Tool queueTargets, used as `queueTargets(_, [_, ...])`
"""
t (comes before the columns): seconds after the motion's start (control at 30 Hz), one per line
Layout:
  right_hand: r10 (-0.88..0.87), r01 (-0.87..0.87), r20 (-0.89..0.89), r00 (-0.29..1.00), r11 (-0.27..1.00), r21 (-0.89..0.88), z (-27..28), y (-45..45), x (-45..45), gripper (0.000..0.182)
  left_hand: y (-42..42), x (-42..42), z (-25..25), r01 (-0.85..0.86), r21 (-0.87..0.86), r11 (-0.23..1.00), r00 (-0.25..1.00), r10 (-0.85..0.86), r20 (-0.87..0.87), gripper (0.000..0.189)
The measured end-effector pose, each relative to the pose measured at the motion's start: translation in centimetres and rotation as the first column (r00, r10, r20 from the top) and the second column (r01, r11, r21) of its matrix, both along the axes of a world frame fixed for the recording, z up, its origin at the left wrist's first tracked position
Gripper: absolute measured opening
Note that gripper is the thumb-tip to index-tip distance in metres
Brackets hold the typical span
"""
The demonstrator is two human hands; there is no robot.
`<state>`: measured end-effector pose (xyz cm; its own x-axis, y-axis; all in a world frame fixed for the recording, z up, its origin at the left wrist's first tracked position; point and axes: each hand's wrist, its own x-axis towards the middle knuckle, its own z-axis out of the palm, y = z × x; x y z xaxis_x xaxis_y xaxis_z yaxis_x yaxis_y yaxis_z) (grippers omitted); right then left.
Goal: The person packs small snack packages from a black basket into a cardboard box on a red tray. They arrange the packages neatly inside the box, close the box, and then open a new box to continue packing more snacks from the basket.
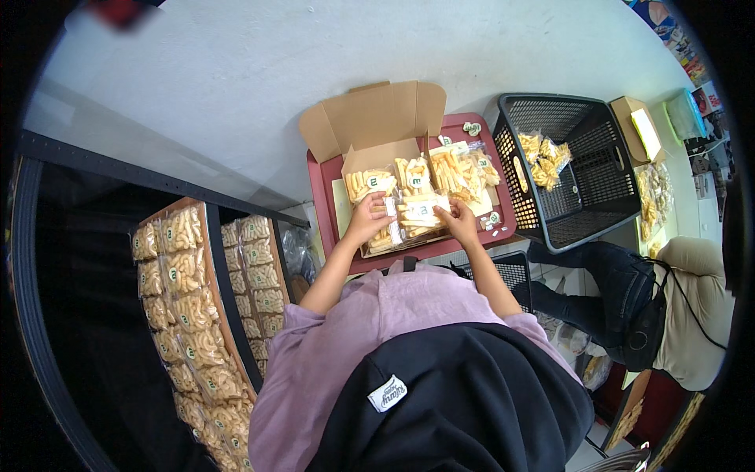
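Both my hands hold one clear bag of pale snack sticks (422, 211) flat over the front of an open cardboard box (386, 150). My left hand (371, 219) grips the bag's sealed left end, and my right hand (459, 221) pinches its right end. Inside the box, two similar bags lie at the back, one left (368, 182) and one in the middle (412, 176); another shows partly under my left hand. The box stands on a dark red tray (317, 200). More filled bags (457, 174) lie on the tray, right of the box.
Round stickers (472, 128) and small scraps lie on the tray. A black plastic basket (590, 230) with several snack bags (545, 162) stands to the right, near another person (625, 301). At left, a dark metal rack (177, 193) holds rows of bagged snacks (186, 271).
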<state>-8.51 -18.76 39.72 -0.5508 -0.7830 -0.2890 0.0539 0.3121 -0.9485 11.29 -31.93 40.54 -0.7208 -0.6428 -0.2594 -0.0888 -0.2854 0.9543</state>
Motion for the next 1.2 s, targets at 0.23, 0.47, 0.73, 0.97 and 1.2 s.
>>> queueTargets(0.23, [-0.197,0.179,-0.384,0.902,0.98,-0.083,3.2,0.7,-2.0,0.032,3.7,0.2,2.1,0.334,-0.78,0.529,0.86,0.167,0.482,0.049])
queueTargets(0.47, [0.07,-0.001,-0.523,0.85,0.991,0.132,6.6,0.4,-2.0,0.034,5.1,0.1,4.6,0.51,-0.732,0.452,0.793,0.083,0.604,0.041])
queueTargets(0.73, [0.16,-0.037,-0.494,0.855,0.968,0.249,5.9,-1.4,-1.0,0.036,4.1,1.0,3.3,0.426,-0.703,0.57,0.857,-0.004,0.516,0.039])
queueTargets(0.97, [0.135,-0.011,-0.359,0.923,0.945,0.326,2.7,-0.8,0.1,0.041,3.6,1.2,3.9,0.424,-0.679,0.6,0.856,-0.021,0.516,0.041])
queueTargets(1.2, [0.188,0.08,-0.73,0.657,0.946,0.315,3.2,0.3,3.1,0.035,3.8,1.0,4.0,0.455,-0.695,0.557,0.838,-0.004,0.545,0.045])
